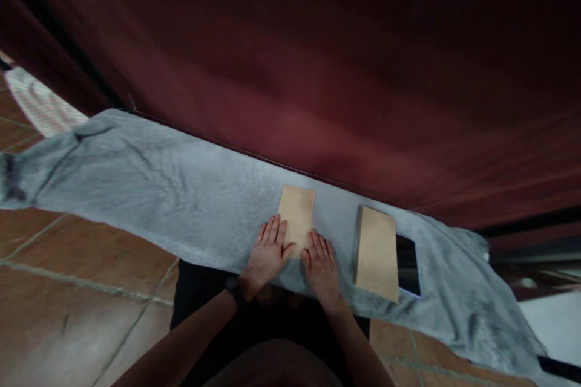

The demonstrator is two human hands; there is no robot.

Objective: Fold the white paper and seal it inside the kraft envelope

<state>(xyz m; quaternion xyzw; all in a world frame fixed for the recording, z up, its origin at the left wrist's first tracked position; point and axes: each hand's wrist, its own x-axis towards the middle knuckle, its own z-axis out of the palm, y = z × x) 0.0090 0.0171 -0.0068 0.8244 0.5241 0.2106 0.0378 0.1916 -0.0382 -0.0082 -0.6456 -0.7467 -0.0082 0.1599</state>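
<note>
A flat tan rectangle, like a kraft paper envelope (297,208), lies on the grey cloth in front of me. My left hand (267,254) rests palm down at its lower left edge, fingers stretched out and thumb on the paper. On the other side, my right hand (321,263) lies flat by the lower right edge, its fingers extended and slightly apart. Neither hand grips anything. Farther right sits a thicker stack of similar tan envelopes (377,253). Its right side borders a dark-screened phone (407,264), which may be partly covered by the stack.
The grey cloth (149,175) drapes over a long narrow surface, with wrinkles at both ends. A dark red curtain-like fabric (290,97) rises right behind it. Brown floor tiles (82,278) show below. A white object (556,320) stands at the far right.
</note>
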